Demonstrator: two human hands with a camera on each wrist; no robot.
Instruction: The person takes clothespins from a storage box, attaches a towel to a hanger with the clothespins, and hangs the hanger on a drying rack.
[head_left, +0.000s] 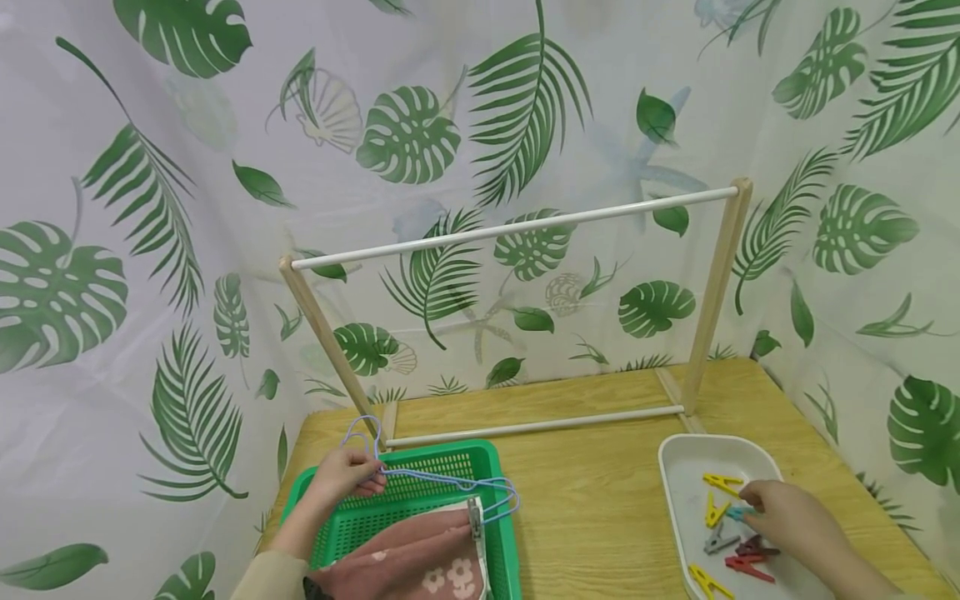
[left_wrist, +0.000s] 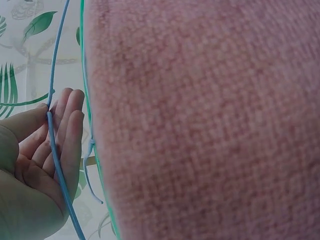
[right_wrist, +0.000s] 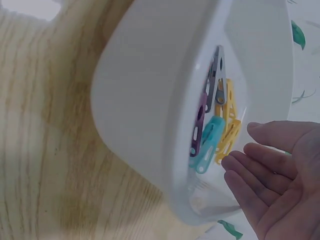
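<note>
My left hand [head_left: 348,475] pinches a light blue wire hanger [head_left: 442,478] between thumb and fingers, near its hook. A pink cloth [head_left: 420,550] with pale flowers hangs at the hanger's right end, with a grey clothespin [head_left: 475,518] on its edge. Close to the camera, the cloth [left_wrist: 210,120] fills most of the left wrist view. Over the white tray [head_left: 672,500], my right hand [head_left: 798,521] has its thumb and fingers apart, holding nothing. Nearest its fingertips lies a turquoise clothespin [right_wrist: 209,145], beside yellow clothespins [right_wrist: 230,135], a purple one [right_wrist: 199,125] and a grey one [right_wrist: 220,75].
A green basket [head_left: 504,533] stands under the left hand and cloth. Behind it rises a wooden rack with a white top rail [head_left: 517,227] and a low bar [head_left: 540,426]. A red clothespin [head_left: 748,568] also lies in the tray. Leaf-patterned sheeting [head_left: 450,67] surrounds the wooden table [head_left: 585,500].
</note>
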